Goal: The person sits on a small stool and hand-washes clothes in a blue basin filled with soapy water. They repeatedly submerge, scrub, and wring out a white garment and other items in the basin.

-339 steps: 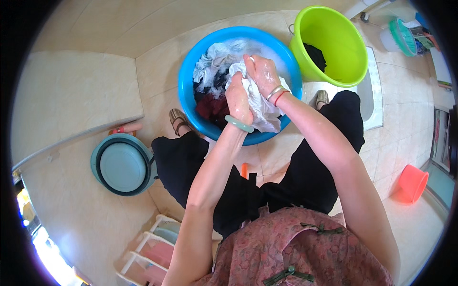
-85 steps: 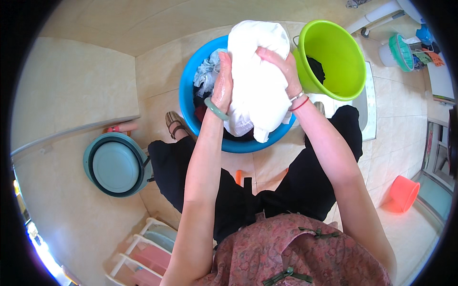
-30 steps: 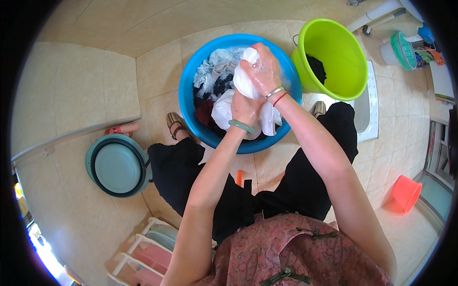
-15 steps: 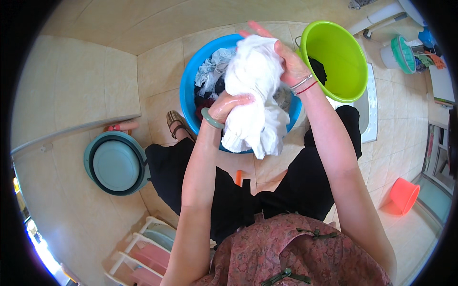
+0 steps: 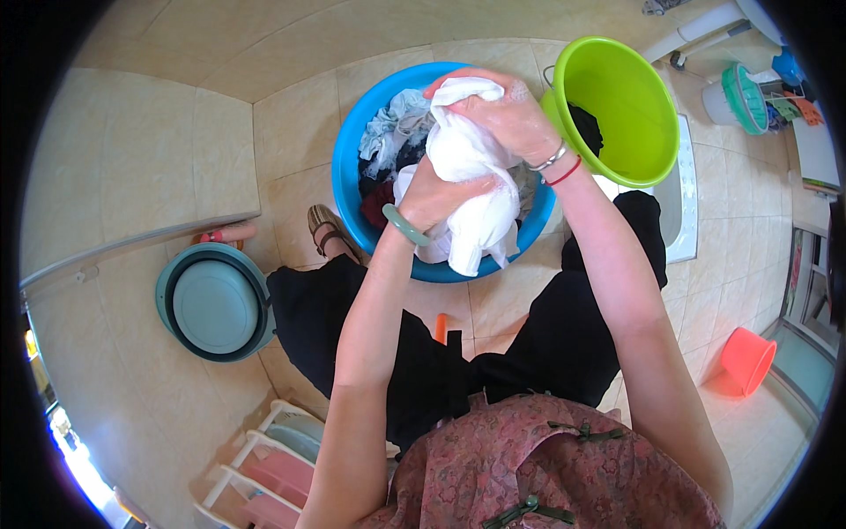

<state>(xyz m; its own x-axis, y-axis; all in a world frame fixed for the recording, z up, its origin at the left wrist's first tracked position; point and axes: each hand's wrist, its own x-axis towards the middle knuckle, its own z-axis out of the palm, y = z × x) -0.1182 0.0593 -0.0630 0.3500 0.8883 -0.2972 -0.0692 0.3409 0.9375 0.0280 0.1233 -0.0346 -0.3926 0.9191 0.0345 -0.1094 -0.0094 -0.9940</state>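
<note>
Both my hands grip a wet white cloth garment (image 5: pixel 471 163) over a blue basin (image 5: pixel 351 204). My left hand (image 5: pixel 441 196), below a green bangle, is closed round its middle. Higher up, my right hand (image 5: pixel 507 115) wraps the top of the cloth, its fingers curled over it; a silver bangle and a red string circle that wrist. The cloth's lower end hangs toward the basin's near rim. In the basin lie pale blue cloth (image 5: pixel 397 119) and dark and maroon laundry (image 5: pixel 377 201), partly hidden by the white garment. What kind of garment it is, I cannot tell.
A lime-green bucket (image 5: pixel 639 106) with dark cloth (image 5: pixel 585 130) inside stands right of the basin. At the left is a grey-green folding basin (image 5: pixel 216 301). A white rack (image 5: pixel 256 472) stands lower left, an orange-pink bucket (image 5: pixel 747 361) far right. My legs straddle the basin's near side.
My right hand has closed from spread fingers to a grip over the cloth's top. The white garment is gathered tighter and sits lower and narrower. My left hand has shifted slightly right.
</note>
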